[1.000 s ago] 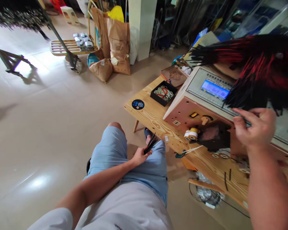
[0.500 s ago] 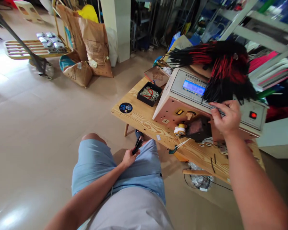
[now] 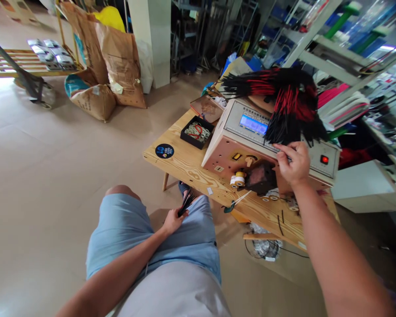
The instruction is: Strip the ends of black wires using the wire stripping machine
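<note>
Short black wire pieces: a small bunch, lower centre of the frame, over the lap. The left hand rests on the thigh of the blue shorts, fingers closed round the bunch's lower end; the free ends fan up toward the table.

Right hand, right of centre: on the sloped control panel of the machine. Forefinger and thumb touch the key strip, other fingers curled, nothing held.

On the machine: blue screen lit, red lamp lit, yellow-and-white rollers at the front face. A large red-and-black wire bundle lies across the top, its ends hanging just above the right hand.

Change over the last second: only the view has swung, bringing machine and table from the right edge toward the centre. Both hands stay put, the left still gripping the bunch and the right still at the keys. Judged: panel work continues, and the bunch is not yet offered to the machine.

Further out: black box of rubber bands, round sticker, brown paper sacks upper left.
</note>
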The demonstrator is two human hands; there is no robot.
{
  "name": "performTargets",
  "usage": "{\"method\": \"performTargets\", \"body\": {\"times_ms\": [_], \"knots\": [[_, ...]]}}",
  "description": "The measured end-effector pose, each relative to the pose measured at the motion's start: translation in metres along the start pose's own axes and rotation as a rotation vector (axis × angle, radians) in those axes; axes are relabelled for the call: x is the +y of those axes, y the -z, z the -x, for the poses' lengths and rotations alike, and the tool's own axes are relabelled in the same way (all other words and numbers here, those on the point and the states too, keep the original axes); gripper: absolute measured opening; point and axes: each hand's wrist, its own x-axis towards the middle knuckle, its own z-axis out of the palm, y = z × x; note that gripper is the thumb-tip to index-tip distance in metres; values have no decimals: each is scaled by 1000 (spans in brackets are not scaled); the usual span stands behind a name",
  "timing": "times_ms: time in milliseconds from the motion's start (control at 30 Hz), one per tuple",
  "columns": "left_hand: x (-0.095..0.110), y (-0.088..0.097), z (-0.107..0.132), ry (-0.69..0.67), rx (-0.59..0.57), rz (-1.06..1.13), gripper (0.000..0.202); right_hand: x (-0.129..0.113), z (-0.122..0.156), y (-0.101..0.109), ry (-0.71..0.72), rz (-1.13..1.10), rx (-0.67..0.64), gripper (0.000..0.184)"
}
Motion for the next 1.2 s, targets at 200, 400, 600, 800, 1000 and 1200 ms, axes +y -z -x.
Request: {"method": "performTargets", "body": {"times_ms": [200,400,600,800,1000,1200], "knots": [[3,3,1,26,26,-38,40,1,0,-1,11,13,-7,39],[3,4,2,14,48,1,38,1,0,0,-15,-8,5,40],[1,4,4,23,51,-16,40,-4,-3,2,-14,-41,30,41],[0,6,6,50,17,-86,45,-9,-7,4,-24,-90,20,35],[-3,-6,4,181,29,-204,55,-9,-4,2,-68,-167,-3,30],[12,-30,7,217,-19,-428,57,3,-1,8,17,-198,7,31]]}}
